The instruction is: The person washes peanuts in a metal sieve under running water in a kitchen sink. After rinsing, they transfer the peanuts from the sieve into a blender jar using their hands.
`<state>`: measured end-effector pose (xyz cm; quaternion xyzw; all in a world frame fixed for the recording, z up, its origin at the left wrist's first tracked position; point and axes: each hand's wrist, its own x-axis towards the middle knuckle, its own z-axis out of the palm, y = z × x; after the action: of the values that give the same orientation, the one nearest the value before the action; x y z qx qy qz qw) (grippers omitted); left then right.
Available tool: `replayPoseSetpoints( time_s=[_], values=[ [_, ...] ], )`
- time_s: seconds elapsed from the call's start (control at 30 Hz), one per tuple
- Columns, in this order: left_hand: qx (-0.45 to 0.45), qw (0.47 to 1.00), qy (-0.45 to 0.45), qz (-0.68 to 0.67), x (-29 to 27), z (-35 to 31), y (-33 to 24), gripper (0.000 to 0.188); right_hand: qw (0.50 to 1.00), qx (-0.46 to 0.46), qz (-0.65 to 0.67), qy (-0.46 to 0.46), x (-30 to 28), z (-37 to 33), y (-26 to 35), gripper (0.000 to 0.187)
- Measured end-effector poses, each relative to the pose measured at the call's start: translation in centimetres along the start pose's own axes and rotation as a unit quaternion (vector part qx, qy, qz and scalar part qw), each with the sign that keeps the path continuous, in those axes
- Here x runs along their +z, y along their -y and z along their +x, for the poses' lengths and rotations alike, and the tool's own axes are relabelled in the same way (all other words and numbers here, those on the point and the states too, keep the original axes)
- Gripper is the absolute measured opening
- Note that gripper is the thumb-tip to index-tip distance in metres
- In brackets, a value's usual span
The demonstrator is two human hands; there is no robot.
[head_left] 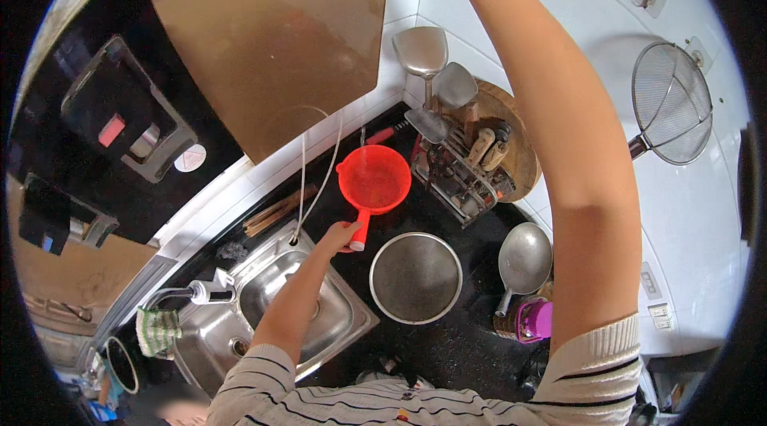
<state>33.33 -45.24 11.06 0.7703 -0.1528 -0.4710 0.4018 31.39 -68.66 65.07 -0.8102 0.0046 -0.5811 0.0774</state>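
My left hand [341, 236] grips the handle of a red plastic water dipper [374, 178], held out over the back of the counter. The dipper's bowl faces up. A thin pale streak, perhaps water, comes down to its far rim from near the cabinet's lower corner. My right arm [571, 138] is raised high across the right side, and its hand lies beyond the top edge. Closer to me than the dipper, a round metal pot [415, 278] stands on the black counter, its inside grey.
A steel double sink [343, 322] with a white faucet head [212, 290] lies at left. Behind are a utensil rack [467, 186], spatulas [421, 51] and a round wooden board [519, 146]. At right are a metal ladle [525, 258], a purple-lidded jar [534, 320] and a hanging strainer [673, 103]. A brown cabinet [280, 43] overhangs.
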Motion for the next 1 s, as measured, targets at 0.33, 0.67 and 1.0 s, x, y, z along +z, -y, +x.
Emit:
replayPoseSetpoints(
  time_s=[0.33, 0.67, 1.0],
  values=[
    [-0.051, 0.927, 0.152, -0.339, 2.4, 1.3, -2.5, 0.025, 0.979, 0.105, 0.069, 0.160, -3.2, -2.5, 2.1, 0.026],
    [0.005, 0.984, 0.083, -0.158, 2.7, 2.8, -1.1, 0.013, 0.831, 0.486, 0.252, 0.100, -11.3, -28.4, 6.2, 0.020],
    [0.041, 0.990, 0.102, -0.087, -1.4, -3.3, -2.9, 0.016, 0.518, 0.818, 0.248, -0.047, -22.7, -56.8, 21.4, 0.018]
  ],
)
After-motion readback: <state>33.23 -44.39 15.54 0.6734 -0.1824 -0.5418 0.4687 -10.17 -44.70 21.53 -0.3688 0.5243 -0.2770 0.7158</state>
